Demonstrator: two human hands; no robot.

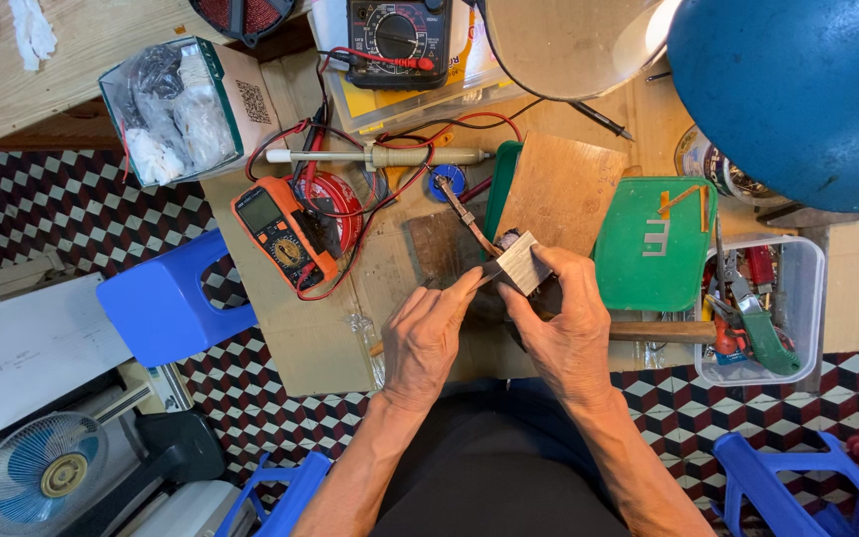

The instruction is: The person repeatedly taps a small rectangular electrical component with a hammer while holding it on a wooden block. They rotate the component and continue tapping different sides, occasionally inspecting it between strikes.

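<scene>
Both hands pinch a small grey ribbed metal block (522, 264) over the counter (330, 338); right hand (564, 333) grips it (long axis slanting up-left), left hand (425, 333) touches its near end.

Left hand (428, 333) and right hand (567, 328) both bare; no gloves, rings, watch or wristbands visible; forearms uncovered along their whole visible length, no sleeves in view; veins and tendons stand out on the backs of the hands; dark garment covers the lap between the forearms.

Multimeter (280, 232) lies left of tray (656, 244).
</scene>
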